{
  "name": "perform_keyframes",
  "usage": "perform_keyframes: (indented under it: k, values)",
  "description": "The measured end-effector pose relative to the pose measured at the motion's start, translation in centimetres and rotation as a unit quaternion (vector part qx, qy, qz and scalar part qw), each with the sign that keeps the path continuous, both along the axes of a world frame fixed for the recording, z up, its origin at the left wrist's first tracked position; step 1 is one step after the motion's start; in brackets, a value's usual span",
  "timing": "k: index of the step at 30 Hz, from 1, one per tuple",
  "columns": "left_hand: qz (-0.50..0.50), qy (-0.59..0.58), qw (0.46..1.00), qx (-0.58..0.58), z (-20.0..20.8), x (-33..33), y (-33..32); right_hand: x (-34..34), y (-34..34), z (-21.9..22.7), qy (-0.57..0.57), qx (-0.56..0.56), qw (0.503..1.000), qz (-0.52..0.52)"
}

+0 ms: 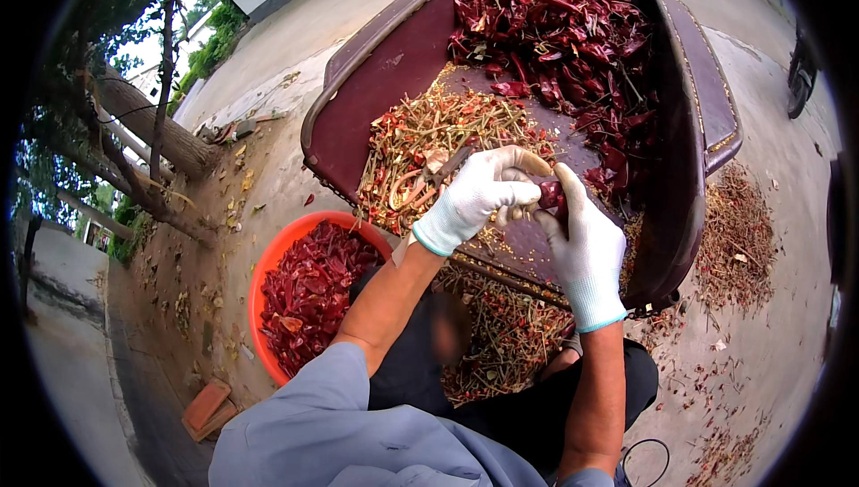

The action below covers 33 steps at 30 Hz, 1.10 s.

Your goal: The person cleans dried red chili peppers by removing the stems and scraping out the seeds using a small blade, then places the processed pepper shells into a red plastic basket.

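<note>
Both my hands wear white knit gloves and meet over the near part of a maroon cart bed (394, 59). A dark red dried chili pepper (552, 199) is pinched between the fingertips of my right hand (588, 250). My left hand (483, 192) closes in from the other side, its curled fingers and thumb gripping the same pepper; part of it is hidden by the gloves. Just beyond my left wrist, scissors with pinkish handles (410, 192) lie on a heap of cut stems and seeds (456, 124). Whole dried chilies (564, 35) are piled at the bed's far end.
An orange tub (257, 294) filled with red chili pieces (318, 294) stands by my left forearm. Stems cover the ground (501, 330) below the cart's near edge, and more debris (738, 236) lies to the right. Tree trunks (165, 129) and bricks (208, 408) are at left.
</note>
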<state>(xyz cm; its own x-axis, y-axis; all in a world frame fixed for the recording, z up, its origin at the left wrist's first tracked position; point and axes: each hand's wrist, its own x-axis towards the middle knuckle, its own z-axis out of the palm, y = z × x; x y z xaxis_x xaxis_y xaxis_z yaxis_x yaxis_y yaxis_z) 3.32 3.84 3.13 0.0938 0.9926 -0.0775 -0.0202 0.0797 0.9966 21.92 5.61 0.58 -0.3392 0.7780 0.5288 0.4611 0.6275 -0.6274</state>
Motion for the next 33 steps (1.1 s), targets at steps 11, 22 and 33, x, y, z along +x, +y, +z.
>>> perform_keyframes:
  k: [11, 22, 33]
  values:
    - [0.009, 0.151, 0.972, 0.180, 0.2, -0.1, -1.7, -0.7, 0.3, 0.7, 0.069, -0.178, 0.980, 0.057]
    - [0.109, 0.328, 0.866, 0.361, -1.2, 1.1, -0.9, -1.0, 0.2, -0.4, 0.126, -0.288, 0.940, 0.132]
    - [0.159, -0.271, 0.949, 0.005, -3.9, 0.5, 0.5, -2.4, -1.4, -0.6, 0.168, -0.221, 0.945, 0.170]
